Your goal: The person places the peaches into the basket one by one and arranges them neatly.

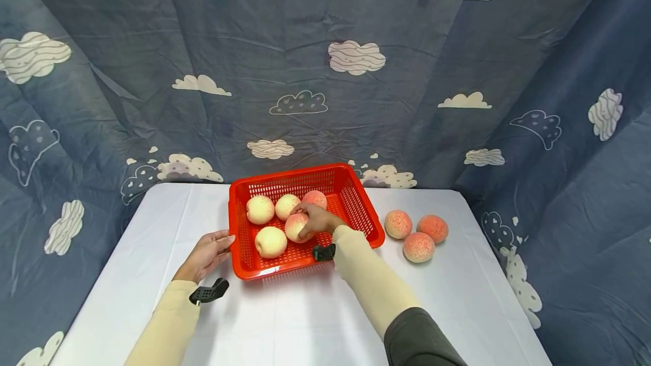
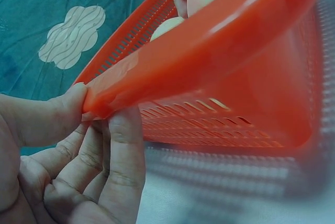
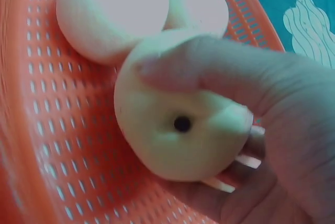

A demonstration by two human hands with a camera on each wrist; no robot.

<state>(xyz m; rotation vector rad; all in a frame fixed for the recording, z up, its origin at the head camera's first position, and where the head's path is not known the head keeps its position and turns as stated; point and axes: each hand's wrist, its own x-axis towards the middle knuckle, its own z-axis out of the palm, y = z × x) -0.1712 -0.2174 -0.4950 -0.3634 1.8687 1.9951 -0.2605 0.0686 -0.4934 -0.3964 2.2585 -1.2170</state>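
A red plastic basket (image 1: 305, 269) with slotted walls stands on the white table. At its left end, my left hand (image 1: 207, 254) pinches the rim, thumb on top and fingers beneath, as the left wrist view shows. My right hand (image 1: 317, 220) reaches inside and grips a peach (image 3: 180, 124), thumb across it and fingers curled round the far side; a dark round hole shows in the fruit. Around it in the basket lie pale yellow peaches (image 1: 271, 242) and, towards the back, a pinker peach (image 1: 315, 199), partly hidden behind my right hand.
Three pink speckled peaches (image 1: 419, 247) sit grouped on the white tablecloth (image 1: 274, 321) to the right of the basket. Behind the table's far edge hangs a dark blue curtain (image 1: 244, 106) with cloud prints, which also runs along both sides.
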